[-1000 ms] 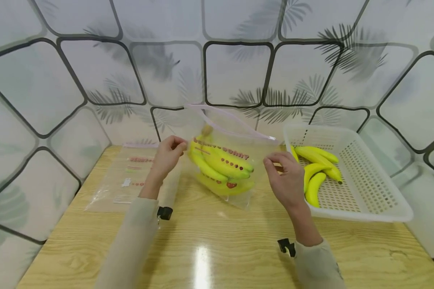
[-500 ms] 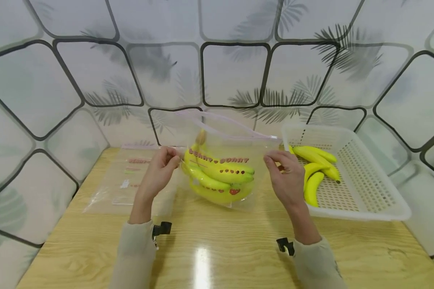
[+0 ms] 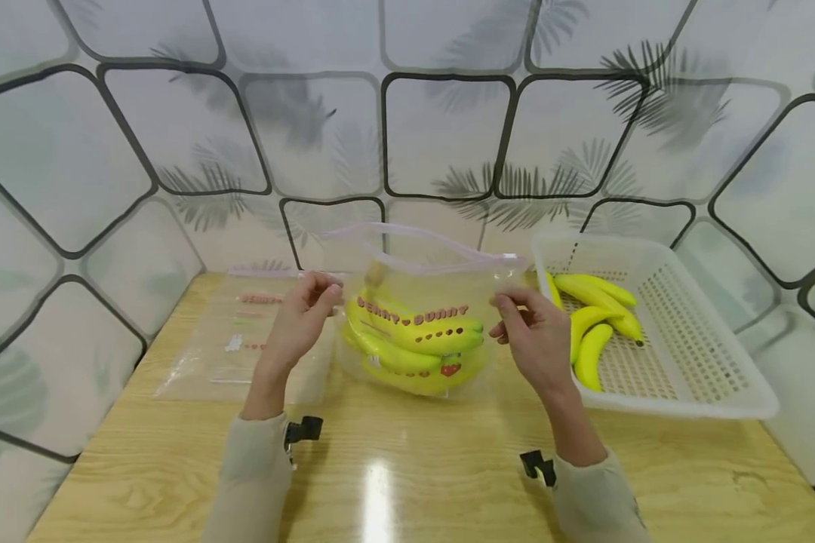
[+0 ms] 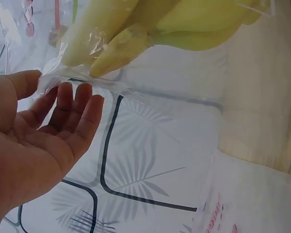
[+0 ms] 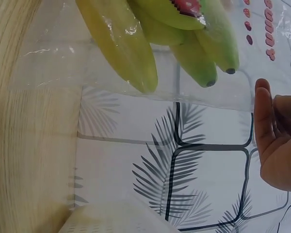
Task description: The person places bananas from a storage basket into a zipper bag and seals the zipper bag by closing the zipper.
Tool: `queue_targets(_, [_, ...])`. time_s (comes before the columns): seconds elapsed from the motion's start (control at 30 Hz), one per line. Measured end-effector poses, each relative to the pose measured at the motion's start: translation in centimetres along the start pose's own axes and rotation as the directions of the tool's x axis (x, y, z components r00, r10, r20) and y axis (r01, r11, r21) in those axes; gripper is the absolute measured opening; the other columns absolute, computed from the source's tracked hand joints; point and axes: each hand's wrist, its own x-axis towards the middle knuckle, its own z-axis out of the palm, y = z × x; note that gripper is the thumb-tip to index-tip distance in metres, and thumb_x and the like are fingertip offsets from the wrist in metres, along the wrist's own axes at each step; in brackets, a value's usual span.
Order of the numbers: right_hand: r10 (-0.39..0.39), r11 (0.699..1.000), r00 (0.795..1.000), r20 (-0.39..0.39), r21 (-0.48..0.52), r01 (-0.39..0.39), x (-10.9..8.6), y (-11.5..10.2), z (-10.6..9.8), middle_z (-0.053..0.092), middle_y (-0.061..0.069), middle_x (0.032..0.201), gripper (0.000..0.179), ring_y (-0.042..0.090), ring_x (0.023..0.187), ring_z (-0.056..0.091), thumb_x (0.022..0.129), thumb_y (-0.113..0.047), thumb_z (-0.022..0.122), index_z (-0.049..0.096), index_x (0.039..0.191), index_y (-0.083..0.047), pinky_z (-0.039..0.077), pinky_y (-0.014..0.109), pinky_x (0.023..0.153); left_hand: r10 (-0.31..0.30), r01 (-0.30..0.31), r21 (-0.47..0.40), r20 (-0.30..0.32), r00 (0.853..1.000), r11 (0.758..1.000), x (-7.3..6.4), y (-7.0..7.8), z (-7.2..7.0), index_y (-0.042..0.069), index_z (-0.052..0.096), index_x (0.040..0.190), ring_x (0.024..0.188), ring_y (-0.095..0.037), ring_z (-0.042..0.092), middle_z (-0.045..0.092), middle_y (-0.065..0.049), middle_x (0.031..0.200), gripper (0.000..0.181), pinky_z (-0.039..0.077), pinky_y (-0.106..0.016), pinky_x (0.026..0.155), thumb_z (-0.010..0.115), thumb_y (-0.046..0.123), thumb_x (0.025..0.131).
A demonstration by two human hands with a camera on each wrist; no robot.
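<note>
Between the two hands, a clear zip bag printed with red lettering stands roughly upright, its lilac-edged mouth gaping at the top. Inside, a bunch of yellow bananas lies low, stems toward the upper left and greenish tips to the right. My left hand pinches the bag's left side edge between thumb and forefinger; the left wrist view shows the other fingers loosely bent. My right hand pinches the opposite side edge, and in the right wrist view its fingertips meet the film beside the banana tips.
A second clear zip bag lies flat on the wooden table at the left. A white perforated basket with several bananas stands at the right. Behind rises a patterned cloth backdrop.
The bag of bananas has come down and levelled out, its mouth dropping on the left. My left hand has shifted left and slightly down; my right hand has hardly moved.
</note>
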Motion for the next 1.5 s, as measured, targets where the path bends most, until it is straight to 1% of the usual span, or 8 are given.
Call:
queue_targets(0.2, [0.018, 0.996, 0.998, -0.056, 0.086, -0.013, 0.2, 0.0, -0.2, 0.071, -0.002, 0.085, 0.015, 0.009, 0.067, 0.069, 0.096, -0.007, 0.065, 0.069, 0.098, 0.007, 0.059, 0.023, 0.063, 0.128, -0.135, -0.057, -0.126, 0.984, 0.989, -0.4, 0.2, -0.2, -0.006, 0.057, 0.106, 0.079, -0.016, 0.057, 0.059, -0.006, 0.091, 0.018, 0.050, -0.020, 0.072, 0.057, 0.011, 0.101])
queue_targets(0.33, [0.080, 0.990, 0.993, -0.090, 0.125, -0.069, 0.0, 0.3, -0.3, 0.071, 0.001, 0.084, 0.016, 0.010, 0.071, 0.071, 0.095, -0.007, 0.065, 0.069, 0.098, 0.009, 0.059, 0.025, 0.065, 0.170, -0.179, -0.068, -0.128, 0.977, 0.981, -0.2, -0.3, 0.3, -0.007, 0.055, 0.104, 0.076, -0.013, 0.057, 0.056, -0.005, 0.086, 0.016, 0.050, -0.020, 0.071, 0.054, 0.008, 0.102])
queue_targets(0.53, [0.146, 0.983, 0.987, -0.074, 0.128, -0.136, -0.3, 0.8, -0.3, 0.070, 0.007, 0.086, 0.020, 0.011, 0.071, 0.070, 0.097, -0.010, 0.063, 0.067, 0.099, 0.010, 0.060, 0.027, 0.066, 0.149, -0.168, -0.151, -0.129, 0.980, 0.974, -0.4, -1.0, 1.0, -0.007, 0.049, 0.107, 0.083, -0.009, 0.060, 0.057, 0.000, 0.089, 0.019, 0.053, -0.021, 0.078, 0.046, 0.011, 0.106])
queue_targets(0.87, [0.172, 0.981, 0.985, -0.023, 0.099, -0.169, 0.3, 1.0, -0.8, 0.069, 0.002, 0.085, 0.023, 0.011, 0.068, 0.069, 0.099, -0.011, 0.061, 0.066, 0.103, 0.011, 0.060, 0.026, 0.066, 0.089, -0.146, -0.175, -0.296, 0.951, 0.974, 0.1, -0.5, 1.8, 0.003, 0.051, 0.092, 0.075, -0.007, 0.053, 0.052, 0.003, 0.081, 0.017, 0.050, -0.017, 0.073, 0.047, 0.012, 0.105])
queue_targets(0.97, [0.180, 0.978, 0.983, -0.039, 0.111, -0.175, 0.6, 1.0, -0.9, 0.069, -0.001, 0.084, 0.024, 0.012, 0.069, 0.068, 0.099, -0.012, 0.061, 0.066, 0.104, 0.011, 0.060, 0.025, 0.066, 0.122, -0.150, -0.092, -0.257, 0.959, 0.984, 0.4, -0.4, 2.0, 0.001, 0.047, 0.092, 0.077, -0.008, 0.053, 0.052, -0.004, 0.085, 0.020, 0.049, -0.018, 0.073, 0.044, 0.015, 0.107])
queue_targets(1.13, [0.204, 0.974, 0.979, -0.010, 0.103, -0.202, 0.6, 1.1, -1.1, 0.069, 0.002, 0.090, 0.024, 0.011, 0.071, 0.067, 0.100, -0.014, 0.060, 0.064, 0.107, 0.009, 0.060, 0.025, 0.065, 0.163, -0.165, -0.024, -0.066, 0.984, 0.986, 0.2, -0.3, 1.7, -0.003, 0.050, 0.106, 0.095, -0.014, 0.058, 0.057, -0.017, 0.109, 0.015, 0.050, -0.020, 0.083, 0.049, 0.012, 0.105])
queue_targets(1.27, [0.223, 0.971, 0.972, 0.081, 0.067, -0.228, 0.7, 1.3, -1.1, 0.063, 0.009, 0.100, 0.025, 0.011, 0.074, 0.067, 0.102, -0.019, 0.057, 0.060, 0.113, 0.004, 0.060, 0.026, 0.064, 0.183, -0.185, 0.023, 0.064, 0.981, 0.982, 0.1, -0.6, 1.3, -0.002, 0.052, 0.114, 0.098, -0.018, 0.056, 0.057, -0.015, 0.111, 0.016, 0.048, -0.020, 0.082, 0.055, 0.008, 0.101])
queue_targets(1.5, [0.253, 0.967, 0.946, 0.203, -0.062, -0.245, 0.9, 2.1, -0.5, 0.060, 0.017, 0.107, 0.025, 0.028, 0.079, 0.067, 0.104, -0.025, 0.053, 0.053, 0.114, -0.002, 0.059, 0.029, 0.062, 0.134, -0.137, 0.084, 0.043, 0.990, 0.987, 0.2, -1.1, 1.8, -0.004, 0.054, 0.108, 0.093, -0.021, 0.057, 0.058, -0.017, 0.106, 0.014, 0.047, -0.021, 0.078, 0.057, 0.008, 0.100])
